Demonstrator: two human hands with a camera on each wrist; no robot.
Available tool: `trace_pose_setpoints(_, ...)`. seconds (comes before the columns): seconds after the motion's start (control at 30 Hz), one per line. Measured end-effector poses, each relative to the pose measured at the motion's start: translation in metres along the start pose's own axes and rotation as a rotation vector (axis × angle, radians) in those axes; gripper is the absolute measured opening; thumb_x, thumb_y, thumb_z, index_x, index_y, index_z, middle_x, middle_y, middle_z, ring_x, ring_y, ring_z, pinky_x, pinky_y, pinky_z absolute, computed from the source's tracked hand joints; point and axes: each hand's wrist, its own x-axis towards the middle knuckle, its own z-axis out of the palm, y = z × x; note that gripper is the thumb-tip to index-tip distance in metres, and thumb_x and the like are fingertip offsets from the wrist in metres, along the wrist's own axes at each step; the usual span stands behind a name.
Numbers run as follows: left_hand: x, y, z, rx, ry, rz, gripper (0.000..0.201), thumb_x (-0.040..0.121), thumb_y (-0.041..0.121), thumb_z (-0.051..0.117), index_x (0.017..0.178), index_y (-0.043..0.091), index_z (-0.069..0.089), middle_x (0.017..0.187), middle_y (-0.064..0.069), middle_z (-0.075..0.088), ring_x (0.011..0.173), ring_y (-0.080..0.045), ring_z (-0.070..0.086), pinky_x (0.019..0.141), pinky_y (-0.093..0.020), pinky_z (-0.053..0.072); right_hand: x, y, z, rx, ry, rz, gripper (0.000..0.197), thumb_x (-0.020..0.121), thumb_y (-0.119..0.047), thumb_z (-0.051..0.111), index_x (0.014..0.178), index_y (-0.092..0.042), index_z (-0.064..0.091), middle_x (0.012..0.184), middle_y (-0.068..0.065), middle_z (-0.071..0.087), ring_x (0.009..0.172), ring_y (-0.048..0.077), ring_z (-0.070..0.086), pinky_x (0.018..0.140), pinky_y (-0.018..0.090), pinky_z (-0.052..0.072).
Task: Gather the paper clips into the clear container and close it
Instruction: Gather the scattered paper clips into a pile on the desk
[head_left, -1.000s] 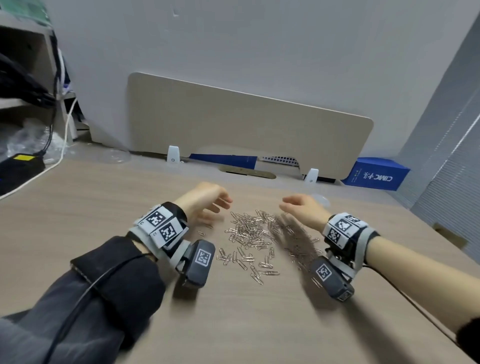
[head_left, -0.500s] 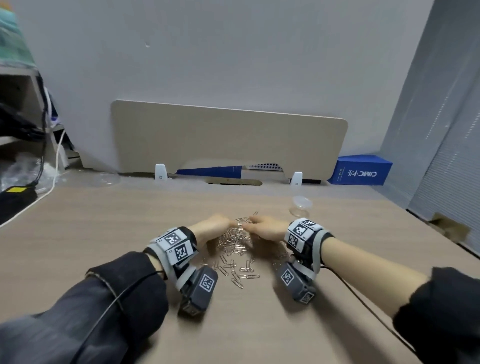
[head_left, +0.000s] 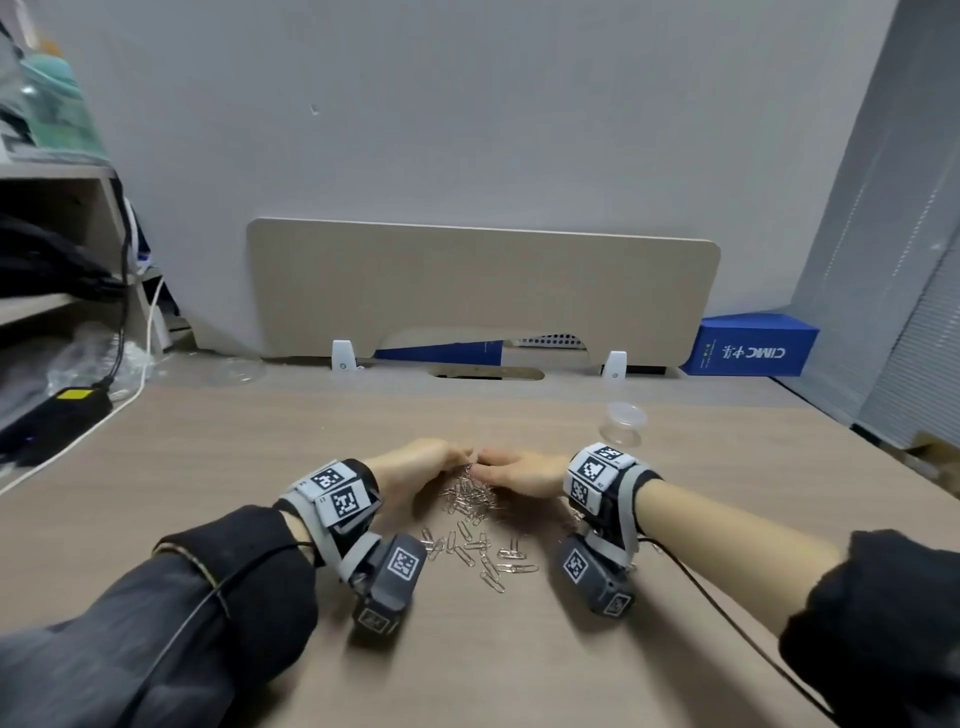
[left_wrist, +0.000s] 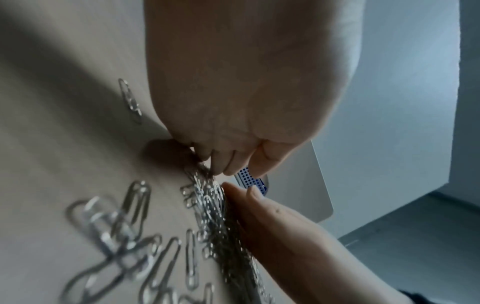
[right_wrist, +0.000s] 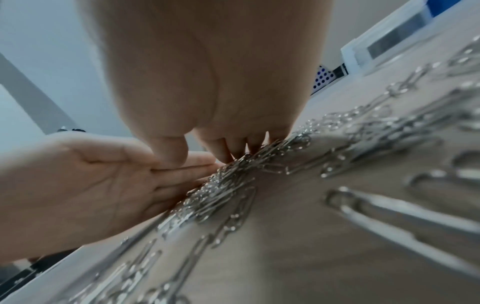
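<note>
Closer now, both hands (head_left: 470, 470) squeeze paper clips (head_left: 470, 496) between them.

Left hand (head_left: 415, 470): lying on the surface (head_left: 234, 467), its fingers meeting the right hand over the clip pile.
Right hand (head_left: 524, 473): lying on the surface too, its fingers touching the pile from the other side.
Paper clips (head_left: 470, 496): sitting bunched up between the two hands, with some more lying loose nearer the person.
Clear container (head_left: 622, 423): sitting just behind the right wrist, apart from the clips.
Blue box (head_left: 753, 348): sitting at the back right.
Black box with yellow label (head_left: 57, 421): lying far left.
</note>
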Motion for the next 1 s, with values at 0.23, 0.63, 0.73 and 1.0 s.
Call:
trace_pose_setpoints(0.23,-0.026,0.007,-0.029,0.28,0.281,0.04,0.029,0.105,0.022,0.045,0.08,0.009,0.052,0.061,-0.001,0.046,0.046,-0.013,0.043,0.042,-0.021,0.04,-0.052,0.025,-0.039,0.143,0.257,0.157,0.059,0.101,-0.042,0.038,0.15,-0.011,0.03,0.154,0.008,0.036,0.136,0.022,0.042,0.112,0.035,0.03)
trace_pose_setpoints(0.63,-0.017,-0.003,0.056,0.676,0.245,0.016,0.063,0.103,0.037,0.039,0.155,0.006,0.023,0.163,-0.015,0.019,0.149,-0.031,0.018,0.121,-0.039,0.014,-0.045,0.014,0.012,0.154,0.234,0.269,0.055,0.105,-0.042,0.023,0.128,-0.003,0.054,0.142,0.018,0.048,0.136,0.03,0.042,0.105,0.032,0.032)
trace_pose_setpoints(0.73,-0.023,0.004,0.056,0.517,0.146,0.046,0.049,0.104,0.03,0.043,0.145,0.002,0.045,0.147,-0.017,0.048,0.134,-0.03,0.047,0.111,-0.035,0.035,-0.046,0.005,0.013,0.191,0.244,0.238,0.056,0.105,-0.039,0.024,0.143,-0.001,0.04,0.151,0.016,0.04,0.138,0.028,0.039,0.11,0.032,0.028)
trace_pose_setpoints(1.0,-0.039,0.008,-0.016,0.392,0.332,-0.031,0.025,0.1,0.014,0.046,0.119,-0.001,0.051,0.074,-0.006,0.046,0.052,-0.016,0.041,0.047,-0.024,0.037,-0.077,0.07,-0.037,0.081,0.451,0.412,0.025,0.093,-0.021,0.049,0.115,-0.019,0.059,0.107,0.008,0.057,0.069,0.013,0.042,0.058,0.021,0.034)
